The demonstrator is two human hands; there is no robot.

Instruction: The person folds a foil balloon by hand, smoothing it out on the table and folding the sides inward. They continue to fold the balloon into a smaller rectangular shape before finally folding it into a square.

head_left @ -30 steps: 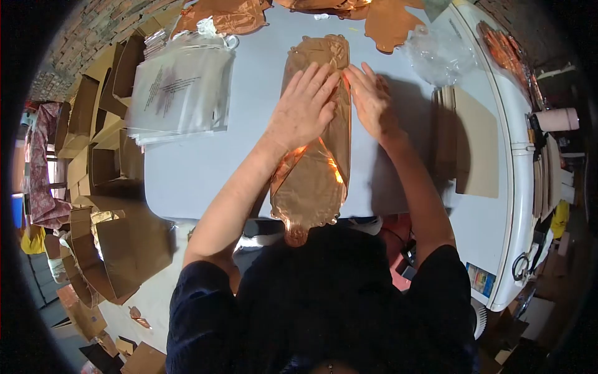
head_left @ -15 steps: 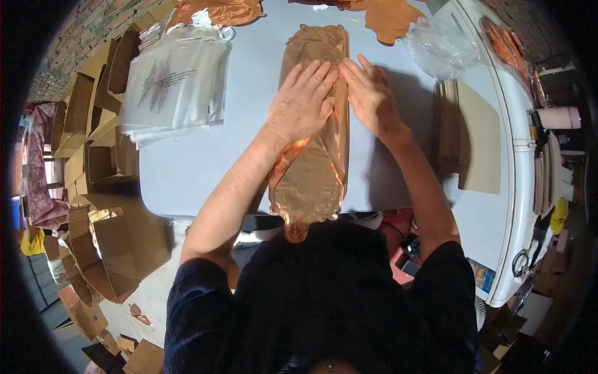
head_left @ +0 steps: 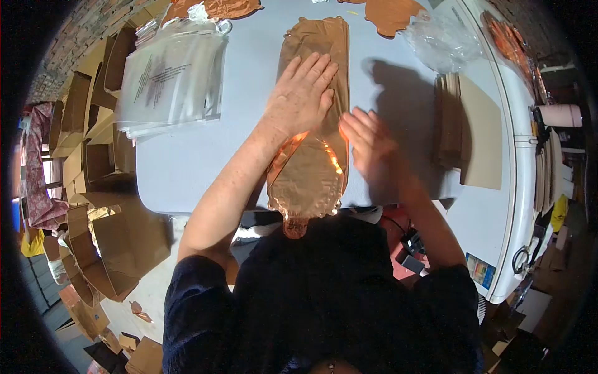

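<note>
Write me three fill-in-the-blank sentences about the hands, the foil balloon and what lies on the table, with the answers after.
1. The left hand lies flat on a deflated foil balloon whose colour is ____.
2. The right hand is at the balloon's ____ edge, seen from the person.
3. To the left of the balloon on the table lies a stack of clear ____ bags.
4. To the right lies a stack of brown ____ sheets.

Missing words: copper; right; plastic; cardboard

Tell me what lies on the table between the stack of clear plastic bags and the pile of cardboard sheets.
In the head view: the copper foil balloon, pressed flat under the left hand, with the right hand at its edge.
</note>
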